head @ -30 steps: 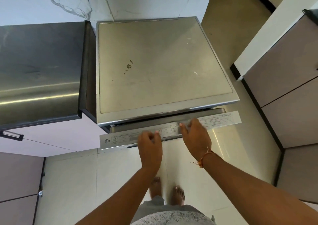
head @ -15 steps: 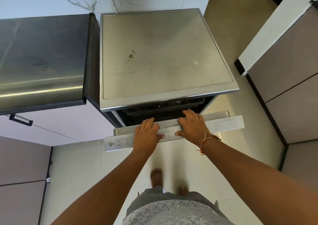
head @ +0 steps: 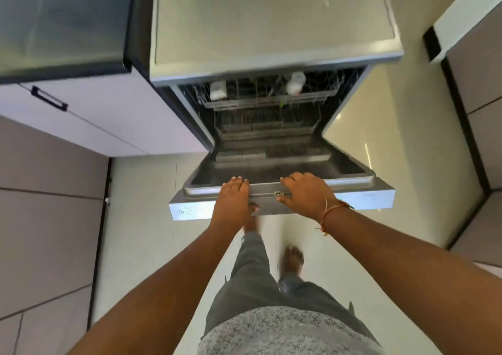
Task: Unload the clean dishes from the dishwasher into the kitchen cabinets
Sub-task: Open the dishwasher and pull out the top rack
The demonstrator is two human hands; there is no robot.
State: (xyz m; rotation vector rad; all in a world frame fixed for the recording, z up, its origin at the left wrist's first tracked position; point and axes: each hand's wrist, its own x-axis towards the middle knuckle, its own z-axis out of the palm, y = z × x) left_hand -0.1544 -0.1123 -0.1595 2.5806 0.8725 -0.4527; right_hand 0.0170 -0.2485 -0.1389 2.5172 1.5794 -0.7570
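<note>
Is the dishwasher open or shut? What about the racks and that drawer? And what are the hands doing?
dishwasher door: open, lowered nearly flat.
upper rack: pushed in, with two white items in it.
lower rack: pushed in.
drawer: shut.
left hand: grips the door's front edge.
right hand: grips the same edge.

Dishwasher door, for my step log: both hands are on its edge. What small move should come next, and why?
Probably lower the stainless-steel dishwasher door to its stop and let go. The left hand and right hand both grip its front edge, so neither is free, and the wire upper rack holding white items sits inside the tub.
</note>
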